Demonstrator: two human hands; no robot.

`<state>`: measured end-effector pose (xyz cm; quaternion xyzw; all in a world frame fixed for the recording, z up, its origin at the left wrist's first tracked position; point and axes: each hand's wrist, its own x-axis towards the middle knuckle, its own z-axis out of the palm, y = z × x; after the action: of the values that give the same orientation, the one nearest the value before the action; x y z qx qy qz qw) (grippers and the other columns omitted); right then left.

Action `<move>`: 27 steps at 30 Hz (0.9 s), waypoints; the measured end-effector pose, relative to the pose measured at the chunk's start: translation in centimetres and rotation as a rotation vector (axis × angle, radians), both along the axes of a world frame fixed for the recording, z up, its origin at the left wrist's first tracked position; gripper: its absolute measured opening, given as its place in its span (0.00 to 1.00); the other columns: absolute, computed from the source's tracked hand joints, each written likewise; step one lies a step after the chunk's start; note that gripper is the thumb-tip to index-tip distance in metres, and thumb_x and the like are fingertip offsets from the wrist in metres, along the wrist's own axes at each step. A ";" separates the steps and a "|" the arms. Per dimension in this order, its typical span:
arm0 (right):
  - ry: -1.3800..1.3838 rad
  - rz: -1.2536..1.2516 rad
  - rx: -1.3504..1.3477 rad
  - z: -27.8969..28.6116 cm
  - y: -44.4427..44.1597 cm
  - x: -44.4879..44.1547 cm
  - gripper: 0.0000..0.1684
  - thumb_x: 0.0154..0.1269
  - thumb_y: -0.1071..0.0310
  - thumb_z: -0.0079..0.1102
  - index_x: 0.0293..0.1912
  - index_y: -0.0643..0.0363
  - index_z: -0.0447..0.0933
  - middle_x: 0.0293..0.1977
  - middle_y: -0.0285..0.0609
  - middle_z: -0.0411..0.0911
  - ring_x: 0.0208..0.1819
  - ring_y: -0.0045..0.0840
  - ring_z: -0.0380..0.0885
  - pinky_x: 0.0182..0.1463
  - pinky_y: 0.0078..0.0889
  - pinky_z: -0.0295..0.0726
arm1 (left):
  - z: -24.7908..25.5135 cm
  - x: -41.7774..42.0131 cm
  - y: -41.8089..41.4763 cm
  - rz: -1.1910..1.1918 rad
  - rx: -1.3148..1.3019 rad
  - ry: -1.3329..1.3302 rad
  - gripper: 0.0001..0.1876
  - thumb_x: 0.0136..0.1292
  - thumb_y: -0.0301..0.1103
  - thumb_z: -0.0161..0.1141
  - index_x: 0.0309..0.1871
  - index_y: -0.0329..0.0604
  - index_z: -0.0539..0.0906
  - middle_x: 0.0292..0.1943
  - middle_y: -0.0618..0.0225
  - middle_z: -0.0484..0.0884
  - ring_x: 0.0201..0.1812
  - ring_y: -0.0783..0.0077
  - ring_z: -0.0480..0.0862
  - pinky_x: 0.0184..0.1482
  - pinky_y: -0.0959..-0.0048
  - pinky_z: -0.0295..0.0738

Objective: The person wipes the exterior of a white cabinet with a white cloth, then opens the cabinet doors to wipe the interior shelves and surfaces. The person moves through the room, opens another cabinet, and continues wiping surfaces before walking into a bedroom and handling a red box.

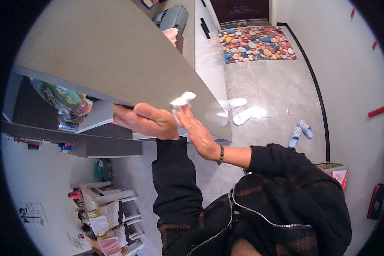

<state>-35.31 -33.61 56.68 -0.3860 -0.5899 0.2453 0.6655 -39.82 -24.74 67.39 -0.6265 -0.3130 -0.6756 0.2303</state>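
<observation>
A large beige-grey cabinet panel [115,48] slants across the upper left. At its lower edge my left hand [145,120] grips the rim beside a dark slot, the fingers on the side of the open compartment. Just to the right, my right hand [196,132], with a beaded bracelet [221,155] at the wrist, presses a crumpled white cloth or tissue [184,100] against the panel. The cloth is slightly blurred and partly hidden by the fingers. Behind the panel's edge, a patterned green and red item [64,97] lies in the dark compartment.
A grey bag [174,19] rests on a surface beyond the panel. White slippers [243,116] and light blue clogs [295,137] stand on the tiled floor, near a pebble-print mat [256,44] by a dark door. A rack with papers and boxes [107,217] stands lower left.
</observation>
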 end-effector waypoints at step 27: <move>0.443 0.037 -0.814 -13.5 11.4 6.6 0.41 0.70 0.39 0.26 0.68 0.63 0.49 0.69 0.52 0.49 0.70 0.36 0.51 0.68 0.34 0.53 | -0.2 -0.2 -1.0 0.110 -0.100 -0.038 0.32 0.72 0.51 0.33 0.64 0.28 0.59 0.54 0.48 0.65 0.55 0.58 0.71 0.52 0.61 0.70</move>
<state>-28.66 -22.17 43.23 -0.5436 -0.2960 0.5453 0.5653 -40.07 -25.78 67.16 -0.6062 -0.3846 -0.6571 0.2297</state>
